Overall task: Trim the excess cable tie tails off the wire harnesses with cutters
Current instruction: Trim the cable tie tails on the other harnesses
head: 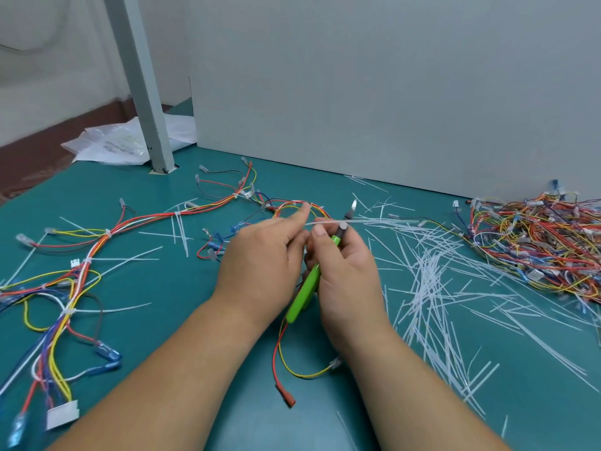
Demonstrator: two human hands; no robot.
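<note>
Teal matting [169,288] covers the bench. At its left side a spread-out harness [84,265] of red, yellow, orange, white and blue wires lies flat. White cable ties [182,232] cinch it at several spots, their long tails untrimmed and sticking out sideways. A white connector [61,415] ends it at the near left corner. Behind it, a grey post [143,92] stands on the mat with clear plastic bags [113,144] lying around its foot.

In the middle, the left hand [263,262] hovers knuckles-up, its index finger [300,214] stretched out onto a loop of wires [292,205]. Its other fingers curl under, out of sight, so I cannot tell what they hold. Red and yellow leads [283,346] trail out from beneath the two hands toward the near edge.

Just beside it, the right hand [348,271] is wrapped round the green handles of the cutters [307,291], thumb up near the pivot. The steel jaws point away from the person and stand apart. A white tie tail [325,223] runs crosswise between thumb and cutter head.

Further right, a thick scatter of snipped tails [429,288] litters the mat. Against the grey panel [390,92] at the far right sits a tangled heap of harnesses [536,242].
</note>
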